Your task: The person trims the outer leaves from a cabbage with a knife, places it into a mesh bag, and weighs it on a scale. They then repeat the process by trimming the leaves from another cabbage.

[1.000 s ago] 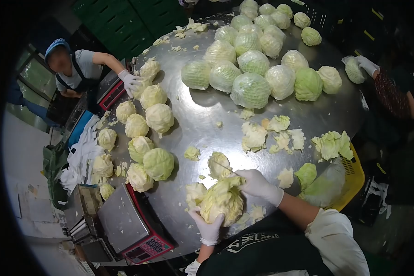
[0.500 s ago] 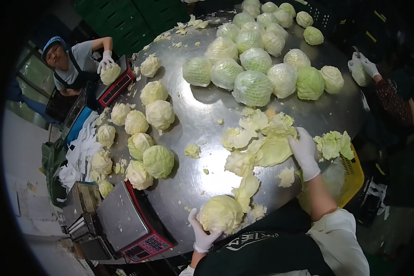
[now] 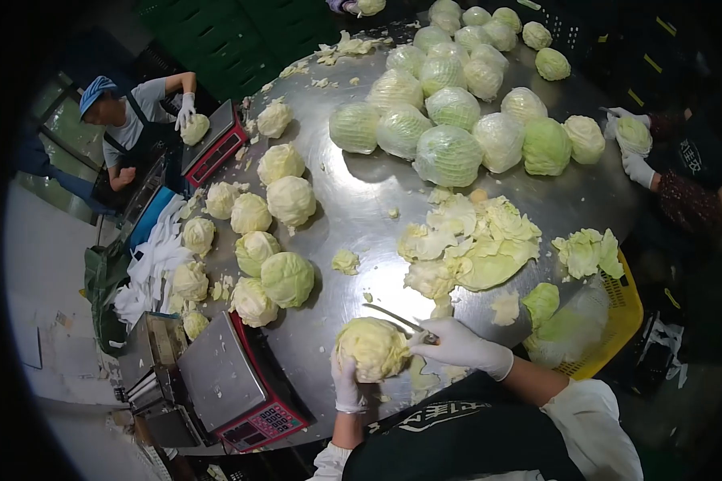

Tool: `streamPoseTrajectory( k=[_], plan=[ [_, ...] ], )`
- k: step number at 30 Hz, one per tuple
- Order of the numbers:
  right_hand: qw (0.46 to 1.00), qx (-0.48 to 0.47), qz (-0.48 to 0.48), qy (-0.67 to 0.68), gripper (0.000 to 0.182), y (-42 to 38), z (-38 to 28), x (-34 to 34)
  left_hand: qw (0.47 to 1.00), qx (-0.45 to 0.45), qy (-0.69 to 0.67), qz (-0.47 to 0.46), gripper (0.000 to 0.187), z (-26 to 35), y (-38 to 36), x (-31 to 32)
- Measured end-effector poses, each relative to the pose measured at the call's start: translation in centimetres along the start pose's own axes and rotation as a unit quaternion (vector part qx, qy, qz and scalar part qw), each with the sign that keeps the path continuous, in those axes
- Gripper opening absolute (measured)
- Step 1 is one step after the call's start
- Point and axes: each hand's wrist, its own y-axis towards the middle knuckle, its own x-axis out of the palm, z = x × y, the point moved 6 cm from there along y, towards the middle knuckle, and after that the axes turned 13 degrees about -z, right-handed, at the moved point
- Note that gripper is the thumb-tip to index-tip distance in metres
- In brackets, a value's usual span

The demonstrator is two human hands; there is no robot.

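Note:
Near the table's front edge, my gloved left hand [image 3: 348, 386] grips a pale cabbage [image 3: 372, 348] from its left side, fingers wrapped against it. On the cabbage's other side is my gloved right hand [image 3: 467, 349], closed round the handle of a knife [image 3: 395, 317]. The narrow, slightly curved blade points left, just above the cabbage in this view. Beyond my hands, a heap of loose cabbage leaves [image 3: 489, 248] lies on the metal table [image 3: 329, 228]. Some leaf pieces are partly hidden under my right wrist.
Trimmed cabbages [image 3: 290, 200] stand at left, and several wrapped ones [image 3: 448, 155] at the back. A red-edged scale [image 3: 225, 365] sits front left, a yellow basket [image 3: 630, 321] at right. A person [image 3: 140, 120] handles a cabbage by another scale; another [image 3: 690, 176] holds one at right.
My right hand has moved from the leaf heap back to the cabbage, and the knife now shows in it. The cabbage has shifted slightly up and left. The person at right now has both hands on a cabbage.

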Motion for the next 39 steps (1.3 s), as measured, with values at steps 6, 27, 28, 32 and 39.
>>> streamPoseTrajectory(
  k=[6,27,28,32,39],
  plan=[
    [0.993,0.001,0.066,0.101,0.04,-3.5,-1.1,-6.4,0.913,-0.104,-0.394,0.004,0.088,-1.4,0.4,0.8],
    [0.96,-0.042,0.199,0.193,0.035,-3.7,1.6,-8.5,0.814,-0.185,-0.528,-0.158,0.083,-3.4,1.3,4.1],
    [0.966,0.005,0.253,0.053,0.037,-4.6,0.3,-9.6,0.814,-0.185,-0.528,-0.157,0.083,-3.1,1.4,4.1],
    [0.944,-0.128,0.249,-0.174,0.043,-3.7,-3.3,-6.8,0.918,-0.161,-0.361,-0.034,0.084,-3.1,2.7,3.7],
    [0.956,-0.122,0.192,-0.183,0.037,-0.4,-6.7,-1.6,0.982,-0.124,-0.138,-0.039,0.082,-4.6,2.9,3.4]
  ],
)
